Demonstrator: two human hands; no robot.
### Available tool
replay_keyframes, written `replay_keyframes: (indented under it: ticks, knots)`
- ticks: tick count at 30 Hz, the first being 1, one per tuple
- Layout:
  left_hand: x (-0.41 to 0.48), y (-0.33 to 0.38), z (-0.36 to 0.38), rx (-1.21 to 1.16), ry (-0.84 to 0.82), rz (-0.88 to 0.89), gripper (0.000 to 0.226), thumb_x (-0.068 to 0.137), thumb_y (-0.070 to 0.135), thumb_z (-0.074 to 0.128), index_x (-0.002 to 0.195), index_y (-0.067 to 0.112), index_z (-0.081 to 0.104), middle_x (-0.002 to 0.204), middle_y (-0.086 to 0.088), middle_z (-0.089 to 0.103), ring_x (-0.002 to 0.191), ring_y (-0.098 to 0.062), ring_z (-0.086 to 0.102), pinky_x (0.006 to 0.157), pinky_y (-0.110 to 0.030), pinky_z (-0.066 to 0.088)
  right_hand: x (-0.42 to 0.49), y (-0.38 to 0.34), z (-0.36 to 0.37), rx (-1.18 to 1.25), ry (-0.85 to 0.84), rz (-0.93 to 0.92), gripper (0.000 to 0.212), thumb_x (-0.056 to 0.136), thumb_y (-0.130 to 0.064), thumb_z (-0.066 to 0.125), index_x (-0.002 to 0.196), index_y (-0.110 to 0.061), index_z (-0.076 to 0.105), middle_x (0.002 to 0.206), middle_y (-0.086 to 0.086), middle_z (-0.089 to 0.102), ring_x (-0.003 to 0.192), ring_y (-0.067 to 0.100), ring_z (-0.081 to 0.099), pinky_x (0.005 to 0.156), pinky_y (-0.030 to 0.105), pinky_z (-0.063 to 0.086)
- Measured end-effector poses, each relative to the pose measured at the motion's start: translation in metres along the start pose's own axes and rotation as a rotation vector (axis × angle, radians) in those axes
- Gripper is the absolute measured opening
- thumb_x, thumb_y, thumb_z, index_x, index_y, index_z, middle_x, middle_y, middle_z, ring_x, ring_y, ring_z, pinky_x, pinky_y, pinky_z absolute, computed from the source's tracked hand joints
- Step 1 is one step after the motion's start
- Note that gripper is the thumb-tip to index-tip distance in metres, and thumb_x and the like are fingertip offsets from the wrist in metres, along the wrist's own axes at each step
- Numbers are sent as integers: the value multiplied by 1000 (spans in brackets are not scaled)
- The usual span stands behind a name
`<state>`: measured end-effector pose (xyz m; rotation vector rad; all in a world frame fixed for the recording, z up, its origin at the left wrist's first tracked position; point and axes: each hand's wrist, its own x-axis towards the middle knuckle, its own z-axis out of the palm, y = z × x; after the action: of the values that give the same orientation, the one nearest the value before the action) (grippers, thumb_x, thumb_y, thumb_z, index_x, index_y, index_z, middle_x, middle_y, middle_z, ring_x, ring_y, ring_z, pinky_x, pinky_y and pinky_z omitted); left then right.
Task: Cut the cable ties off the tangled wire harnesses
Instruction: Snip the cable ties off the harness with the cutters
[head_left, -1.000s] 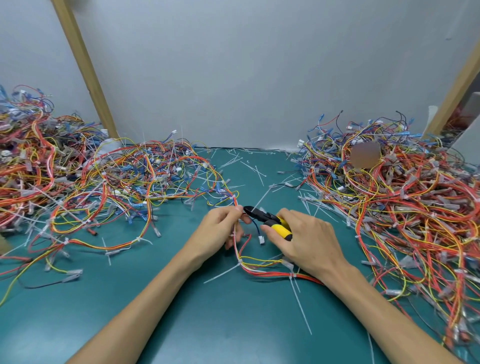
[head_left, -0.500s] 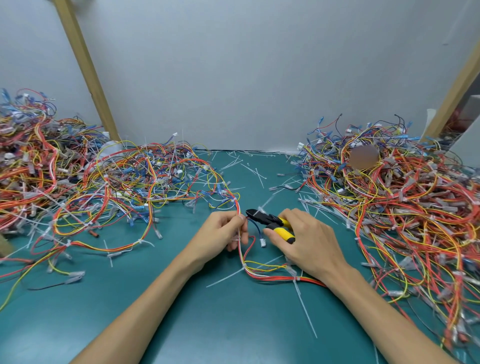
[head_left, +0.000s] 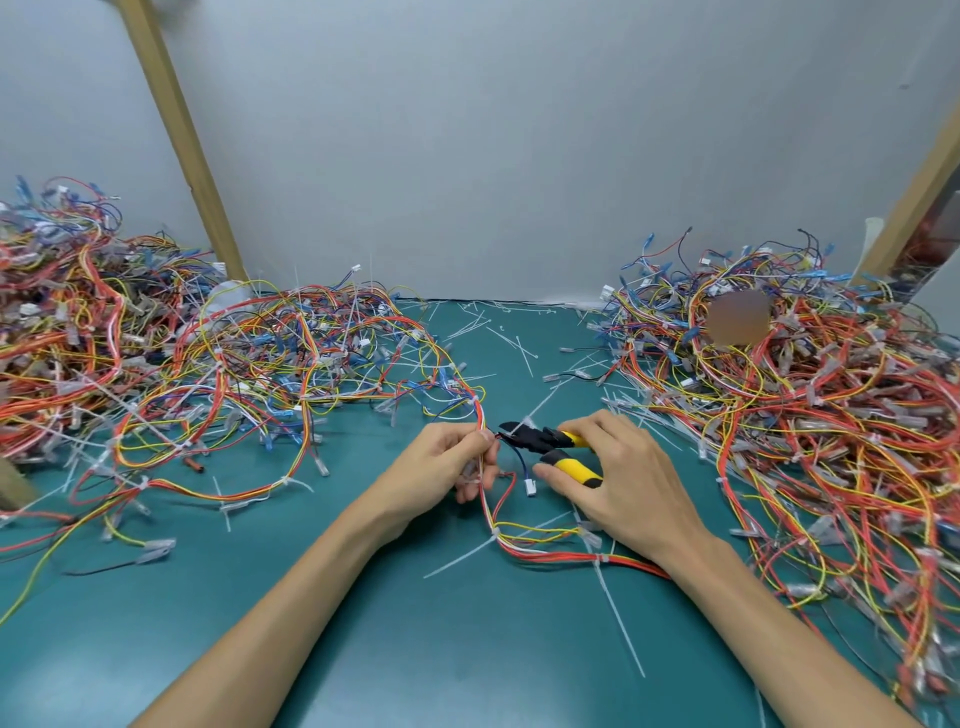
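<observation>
Cutters: yellow-handled black cutters (head_left: 545, 446) above the middle of the desk, long axis running left to right, black nose pointing left and slightly far, yellow handles trailing right.
Cutter nose: just beside the left fingertips and the wires pinched there; actual contact with a tie too small to tell.
Right hand (head_left: 623, 483): clamped on the cutters, fingers wrapped over the far handle, thumb against the near handle, handles spread.
Left hand (head_left: 441, 467): fingers and thumb pinching the red, yellow and white wire harness (head_left: 488, 512).
Wire harness: long axis far to near through the left hand, then bending right and passing under the right wrist; far end running into the left pile.
White cable tie (head_left: 496, 532): still on the harness near the left hand, loose tail slanting near-left across the teal desk (head_left: 415, 649).
Left pile (head_left: 208, 374) and right pile (head_left: 805, 415): tangled coloured harnesses on either side of the hands.
Cut ties (head_left: 498, 332): scattered white strips on the far part of the desk.
Change: hands and nose almost where they were half a second ago; handles slightly wider apart.
</observation>
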<state>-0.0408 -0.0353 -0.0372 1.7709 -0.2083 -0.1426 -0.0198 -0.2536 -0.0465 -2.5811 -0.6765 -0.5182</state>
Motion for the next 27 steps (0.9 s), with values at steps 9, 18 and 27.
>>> replay_keyframes:
  ticks: [9, 18, 27]
  knots:
    - [0, 0, 0, -10, -2, -2, 33, 104, 15, 39, 73, 13, 52, 56, 2, 56, 44, -10, 44, 46, -17, 38, -1, -3, -3, -117, 4, 46, 45, 83, -73, 49, 84, -31, 66, 68, -8, 60, 68, 15, 59, 55, 28, 35]
    - [1, -2, -1, -53, 3, 0, 34, 104, 16, 40, 73, 13, 53, 56, 0, 56, 44, -11, 44, 45, -16, 37, 0, 2, -3, -80, 15, 18, 52, 79, -76, 41, 81, -29, 63, 66, -7, 54, 65, 14, 53, 54, 28, 33]
    - [0, -1, -1, -56, 0, -14, 34, 104, 16, 40, 73, 13, 53, 56, 1, 56, 44, -11, 44, 45, -17, 38, 0, 0, -2, -113, 18, -43, 44, 86, -66, 51, 79, -23, 55, 66, -7, 52, 61, 16, 42, 63, 30, 29]
